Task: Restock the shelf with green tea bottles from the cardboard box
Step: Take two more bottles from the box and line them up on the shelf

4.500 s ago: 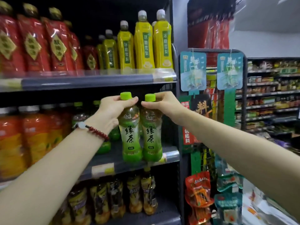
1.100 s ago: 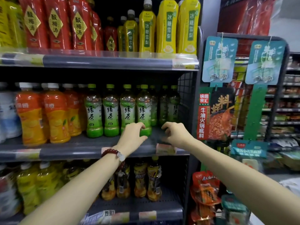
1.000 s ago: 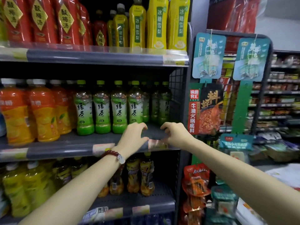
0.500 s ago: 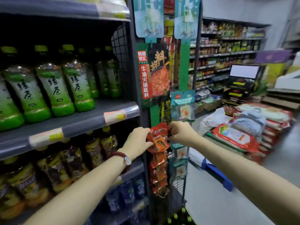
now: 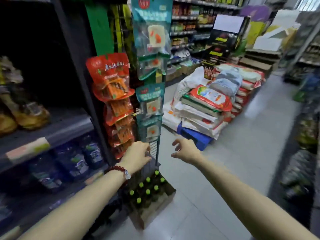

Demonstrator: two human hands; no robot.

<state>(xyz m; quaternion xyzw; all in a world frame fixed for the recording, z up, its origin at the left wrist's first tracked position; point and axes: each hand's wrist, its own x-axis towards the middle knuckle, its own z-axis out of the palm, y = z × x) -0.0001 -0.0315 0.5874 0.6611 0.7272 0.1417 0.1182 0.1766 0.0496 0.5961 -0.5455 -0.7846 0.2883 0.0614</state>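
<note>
- Filling the 9 o'clock side of the view, the dark shelf (image 5: 57,130) carries blurred amber bottles on its upper tier and blue-labelled bottles (image 5: 81,160) on the tier below.
- Stacked sacks (image 5: 207,104) sit on the pale floor toward 2 o'clock, resting on a blue pallet (image 5: 195,137), with more store shelving behind them at 1 o'clock.
- A hanging rack at 12 o'clock holds red snack packets (image 5: 110,78) just beside teal packets (image 5: 150,40).
- The cardboard box (image 5: 155,210) stands open on the floor at 6 o'clock, against the foot of the shelf and directly below the rack.
- The green tea bottles (image 5: 148,191) stand upright inside the box, their bright green caps showing in rows.
- Both bare forearms reach in from 7 and 5 o'clock, held above the box.
- The left hand (image 5: 136,156), with a red bead bracelet (image 5: 117,170) on its wrist, is loosely curled and holds nothing, hovering in front of the rack's lower end.
- The right hand (image 5: 186,151) is released, fingers spread and bent, empty, at 3 o'clock from the left hand and apart from it.
</note>
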